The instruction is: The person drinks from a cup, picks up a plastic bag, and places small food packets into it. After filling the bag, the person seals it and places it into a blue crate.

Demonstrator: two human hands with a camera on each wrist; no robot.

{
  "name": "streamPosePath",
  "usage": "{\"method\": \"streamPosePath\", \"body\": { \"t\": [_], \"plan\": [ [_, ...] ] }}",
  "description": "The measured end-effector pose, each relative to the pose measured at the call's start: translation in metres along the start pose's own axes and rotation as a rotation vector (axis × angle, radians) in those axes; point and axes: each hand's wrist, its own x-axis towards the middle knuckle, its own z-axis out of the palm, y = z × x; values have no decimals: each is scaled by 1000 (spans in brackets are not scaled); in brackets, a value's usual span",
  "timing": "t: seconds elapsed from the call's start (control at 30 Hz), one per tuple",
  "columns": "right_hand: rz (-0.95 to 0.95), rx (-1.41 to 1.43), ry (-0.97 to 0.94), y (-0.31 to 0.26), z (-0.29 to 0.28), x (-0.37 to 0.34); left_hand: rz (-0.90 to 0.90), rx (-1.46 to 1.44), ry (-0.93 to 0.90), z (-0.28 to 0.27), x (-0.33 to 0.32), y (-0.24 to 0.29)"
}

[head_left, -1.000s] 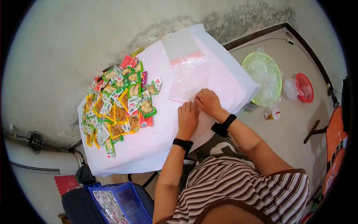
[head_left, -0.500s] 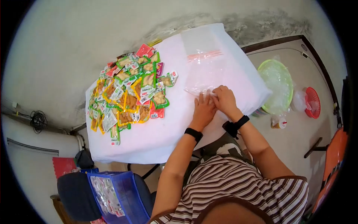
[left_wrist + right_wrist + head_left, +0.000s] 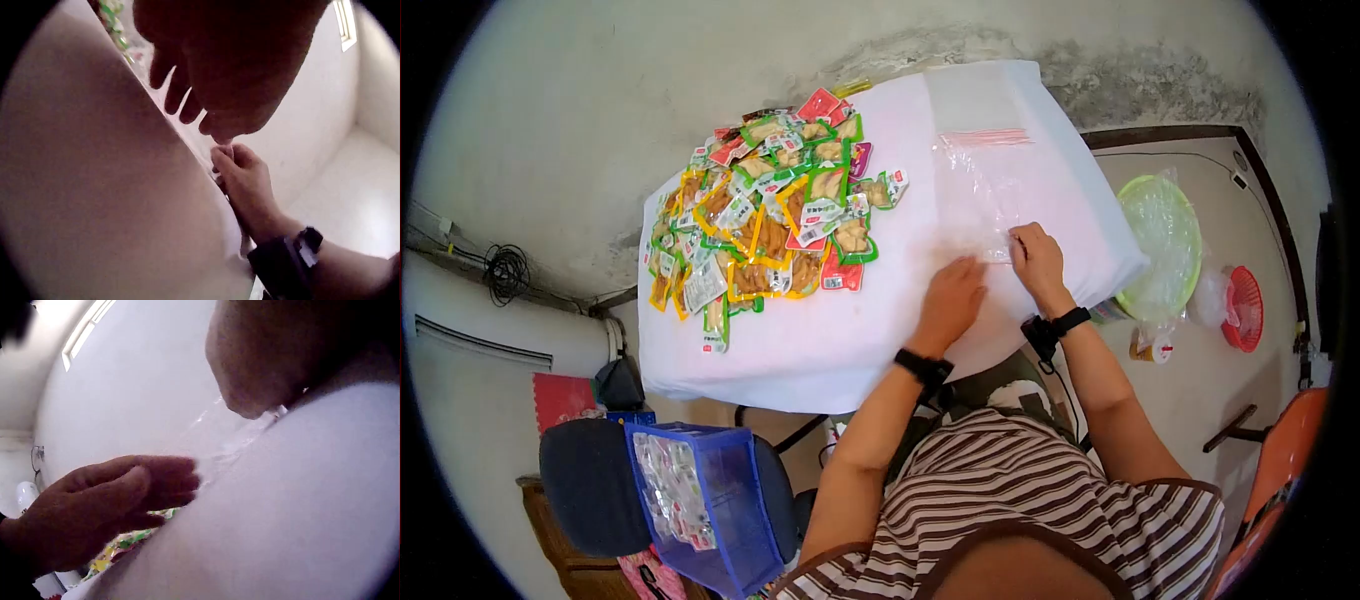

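A clear plastic bag (image 3: 978, 190) with a pink strip lies flat on the white-covered table (image 3: 800, 350). At its near right corner, the right hand (image 3: 1038, 262) pinches the bag's edge between curled fingers. The left hand (image 3: 953, 298) is just left of the near edge, fingers extended and holding nothing. In the right wrist view, the left hand (image 3: 112, 503) has straight fingers beside the plastic, and the right hand (image 3: 269, 362) grips it. The left wrist view shows the left hand (image 3: 231, 62) with spread fingers, the right hand (image 3: 247, 187) beyond.
Many colourful snack packets (image 3: 770, 215) are piled on the table's left side. Right of the table are a green basin (image 3: 1135, 220) with plastic bags and a red basket (image 3: 1246, 310). A blue crate (image 3: 730, 500) stands on a dark chair at the lower left.
The left hand has moved away from the right hand, leftward off the bag's near edge. The head view has shifted, so the table and packets appear at a different place.
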Motion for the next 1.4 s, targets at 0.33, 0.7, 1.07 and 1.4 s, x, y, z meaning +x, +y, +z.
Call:
{"method": "streamPosePath", "body": {
  "t": [0.33, 0.7, 1.07, 1.4],
  "plan": [
    [-138, 135, 54, -3, -3, -5, -491, 403, 277, -95, -49, -78],
    [-140, 189, 17, -5, -5, -6, -816, -231, 598, -136, -91, -80],
    [-111, 298, -86, -25, 3, -16, -1134, -1230, 521, -95, -114, -41],
    [-170, 323, -42, -19, 9, -22, -1155, -1228, 144, -60, -69, 11]
  ]
}}
